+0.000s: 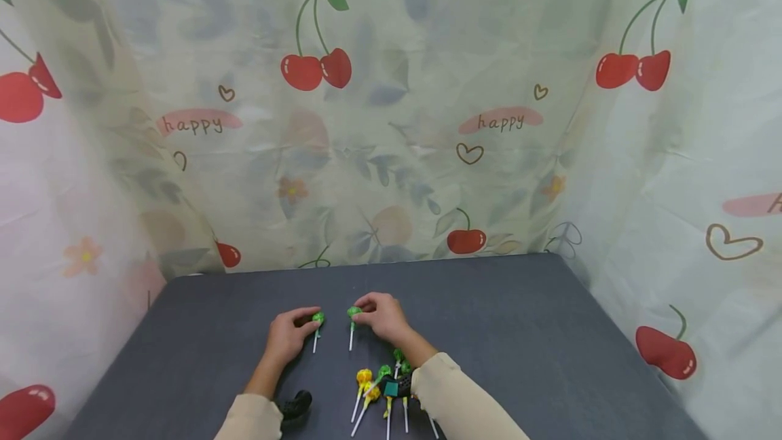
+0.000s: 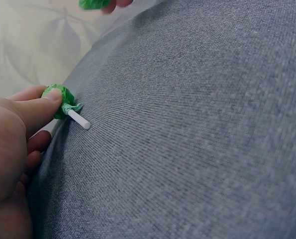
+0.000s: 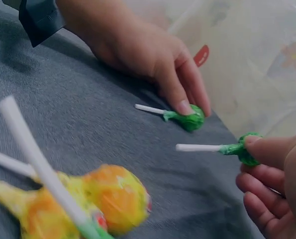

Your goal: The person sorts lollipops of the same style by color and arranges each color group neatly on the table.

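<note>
My left hand (image 1: 287, 337) pinches a green-wrapped lollipop (image 2: 58, 97) by its candy head, between thumb and fingers. Its white stick points back toward me, close over the dark cloth. To the right, my right hand (image 1: 383, 318) holds a second green lollipop (image 3: 248, 149) by the head, thumb on top, with the stick pointing toward me in the head view. The two lollipops are side by side, a small gap apart. Below my right forearm lies a pile of yellow lollipops (image 1: 364, 377) and green lollipops (image 1: 385, 371), partly hidden by the wrist camera and sleeve.
A dark grey cloth (image 1: 489, 331) covers the table. Around its back and sides hangs a pale curtain (image 1: 391, 87) printed with cherries, leaves and hearts. A black wrist camera strap (image 1: 296, 405) sits by the left sleeve.
</note>
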Demonstrator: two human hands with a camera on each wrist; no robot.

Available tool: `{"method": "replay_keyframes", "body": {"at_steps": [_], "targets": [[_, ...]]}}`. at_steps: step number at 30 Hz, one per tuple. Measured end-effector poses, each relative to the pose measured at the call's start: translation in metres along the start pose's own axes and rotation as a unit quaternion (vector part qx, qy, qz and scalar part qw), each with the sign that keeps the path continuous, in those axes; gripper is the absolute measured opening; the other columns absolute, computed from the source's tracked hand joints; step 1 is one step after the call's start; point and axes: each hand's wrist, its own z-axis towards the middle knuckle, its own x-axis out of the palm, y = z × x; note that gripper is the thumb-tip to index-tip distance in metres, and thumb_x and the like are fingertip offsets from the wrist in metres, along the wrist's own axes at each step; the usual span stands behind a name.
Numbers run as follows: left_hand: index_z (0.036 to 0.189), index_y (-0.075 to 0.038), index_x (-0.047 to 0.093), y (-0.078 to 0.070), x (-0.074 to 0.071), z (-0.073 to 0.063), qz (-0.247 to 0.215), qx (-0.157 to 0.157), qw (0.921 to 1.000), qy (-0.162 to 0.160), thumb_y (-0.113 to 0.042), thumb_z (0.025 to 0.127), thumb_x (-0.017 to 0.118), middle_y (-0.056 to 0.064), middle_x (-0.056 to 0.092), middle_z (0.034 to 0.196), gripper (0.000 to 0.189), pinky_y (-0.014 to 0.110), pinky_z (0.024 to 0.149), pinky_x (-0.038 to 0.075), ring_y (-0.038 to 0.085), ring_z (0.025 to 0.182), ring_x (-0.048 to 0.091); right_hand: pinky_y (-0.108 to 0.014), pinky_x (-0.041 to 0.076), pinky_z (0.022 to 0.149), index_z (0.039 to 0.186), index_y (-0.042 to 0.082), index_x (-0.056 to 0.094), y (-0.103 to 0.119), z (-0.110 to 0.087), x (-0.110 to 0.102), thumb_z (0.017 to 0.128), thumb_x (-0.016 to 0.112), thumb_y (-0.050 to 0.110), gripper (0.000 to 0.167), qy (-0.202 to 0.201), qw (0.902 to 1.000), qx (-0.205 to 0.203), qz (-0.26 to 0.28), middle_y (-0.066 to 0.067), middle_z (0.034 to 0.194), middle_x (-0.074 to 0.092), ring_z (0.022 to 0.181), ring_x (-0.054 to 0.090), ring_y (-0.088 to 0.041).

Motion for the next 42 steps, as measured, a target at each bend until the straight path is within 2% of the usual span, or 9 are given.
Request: {"method": "replay_keyframes", "body": {"at_steps": [10,16,22,25,33,42], "targets": [[0.111,-0.010,0.075,-0.001,0.001,-0.001,0.003,0.000,1.0000,-0.008,-0.012,0.082,0.079,0.010,0.071,0.106,0.029,0.047,0.088,0.048,0.030,0.101,0.064,-0.026,0.049,0.063,0.090,0.010,0.075,0.002,0.006,0.029,0.080,0.081,0.015,0.013,-0.039,0.9986,0.002,-0.036,0.006,0.077,0.066,0.069,0.059,-0.010],[0.111,-0.010,0.075,-0.001,0.001,0.001,-0.002,-0.004,0.9999,-0.010,-0.012,0.082,0.078,0.010,0.071,0.106,0.029,0.047,0.088,0.048,0.029,0.101,0.065,-0.024,0.049,0.063,0.092,0.010,0.076,0.008,0.009,0.041,0.080,0.081,0.016,0.013,-0.055,0.9974,0.011,-0.044,0.007,0.076,0.066,0.068,0.059,-0.007],[0.112,-0.009,0.075,-0.001,0.001,0.000,0.000,-0.008,1.0000,-0.006,-0.011,0.083,0.077,0.010,0.071,0.106,0.029,0.047,0.087,0.049,0.029,0.101,0.065,-0.025,0.048,0.064,0.092,0.015,0.076,0.009,0.009,0.053,0.083,0.079,0.022,0.012,-0.061,0.9932,0.027,-0.095,0.011,0.076,0.062,0.069,0.056,-0.006],[0.112,-0.008,0.074,-0.001,0.002,0.000,-0.002,-0.004,1.0000,-0.004,-0.010,0.084,0.077,0.010,0.071,0.107,0.029,0.047,0.087,0.049,0.029,0.100,0.065,-0.026,0.046,0.063,0.093,0.017,0.076,0.008,0.009,0.056,0.083,0.079,0.024,0.012,-0.067,0.9905,0.023,-0.118,0.012,0.075,0.060,0.068,0.054,-0.006],[0.113,-0.009,0.074,-0.003,-0.001,0.000,0.003,-0.003,1.0000,-0.005,-0.011,0.084,0.076,0.011,0.071,0.108,0.029,0.048,0.087,0.049,0.029,0.100,0.064,-0.025,0.043,0.059,0.095,0.019,0.077,0.011,0.010,0.059,0.083,0.078,0.025,0.013,-0.087,0.9879,0.012,-0.128,0.013,0.072,0.057,0.063,0.050,-0.005],[0.114,-0.010,0.074,-0.003,0.001,0.000,0.002,-0.010,0.9999,-0.002,-0.012,0.084,0.077,0.010,0.071,0.107,0.030,0.047,0.086,0.049,0.028,0.099,0.064,-0.033,0.041,0.070,0.095,0.024,0.077,0.009,0.012,0.065,0.083,0.078,0.028,0.013,-0.105,0.9810,0.010,-0.163,0.016,0.070,0.054,0.070,0.047,-0.009]]}}
